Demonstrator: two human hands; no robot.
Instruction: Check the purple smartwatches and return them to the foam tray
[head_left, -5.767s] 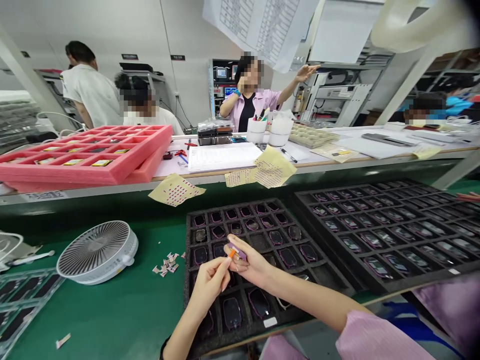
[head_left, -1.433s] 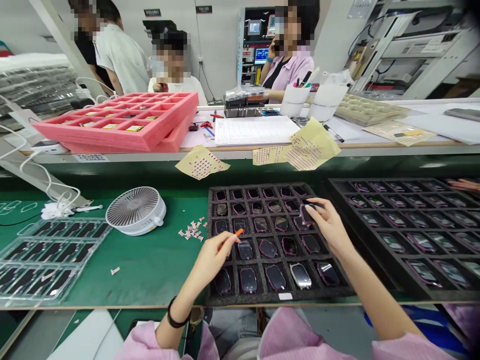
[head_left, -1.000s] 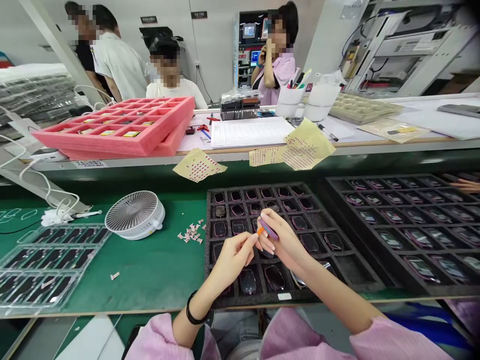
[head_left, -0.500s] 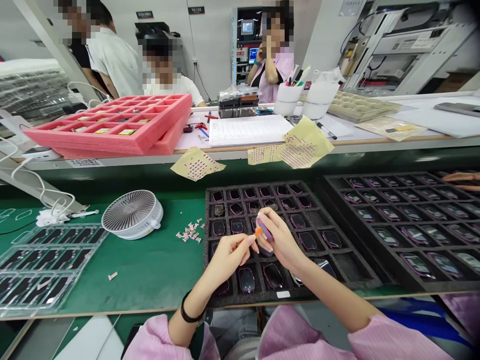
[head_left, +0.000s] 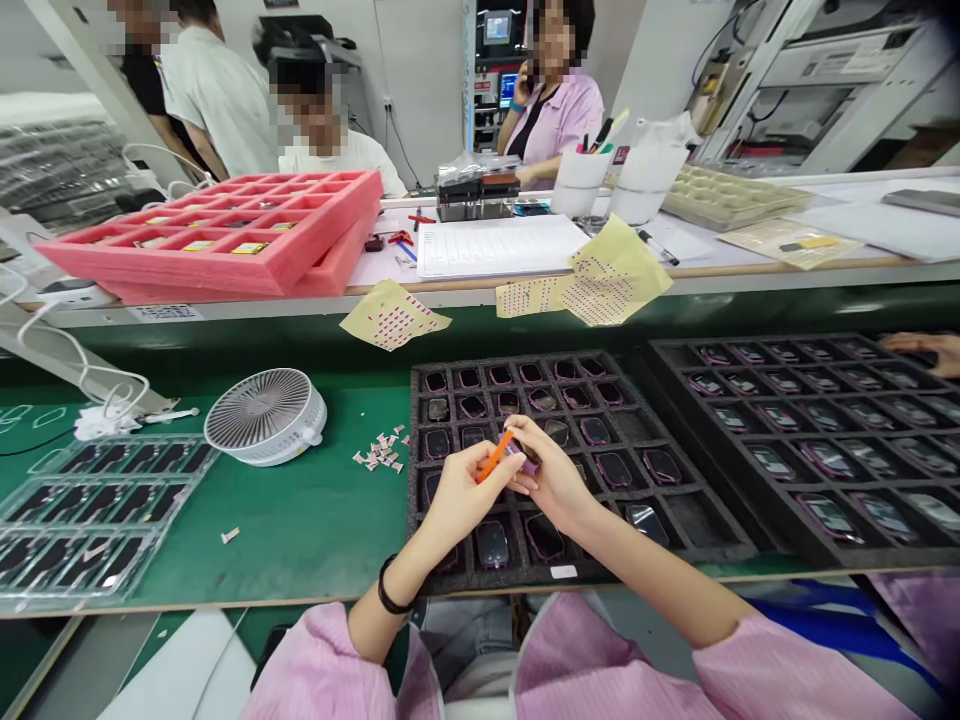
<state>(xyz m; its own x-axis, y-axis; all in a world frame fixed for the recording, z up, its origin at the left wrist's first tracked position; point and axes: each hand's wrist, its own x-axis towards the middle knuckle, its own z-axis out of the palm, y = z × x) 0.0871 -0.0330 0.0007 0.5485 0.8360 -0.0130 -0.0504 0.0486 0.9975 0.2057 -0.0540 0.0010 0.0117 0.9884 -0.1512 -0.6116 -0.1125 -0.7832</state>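
My left hand [head_left: 466, 492] pinches a slim orange stick-like tool [head_left: 493, 458], which slants up to the right. Closed around a small purple-edged watch case [head_left: 529, 459] is my right hand [head_left: 561, 482], and the fingers cover much of the case. The tool's upper end lies at the case's edge; whether the two touch I cannot tell. Both hands are above a black foam tray [head_left: 705, 528], whose compartments hold several dark-faced watch cases such as one at the front [head_left: 493, 545].
A round white fan [head_left: 264, 415] stands left, near small loose pieces [head_left: 381, 452] and clear plastic trays [head_left: 150, 530]. A second foam tray [head_left: 750, 490] lies right, with another person's hand [head_left: 926, 350] over its far edge. Pink foam trays [head_left: 300, 262] sit on the shelf.
The orange tool now points more upward and more of it shows. The case has turned in my right hand. The standing person at the back has lowered one arm; the view has shifted slightly.
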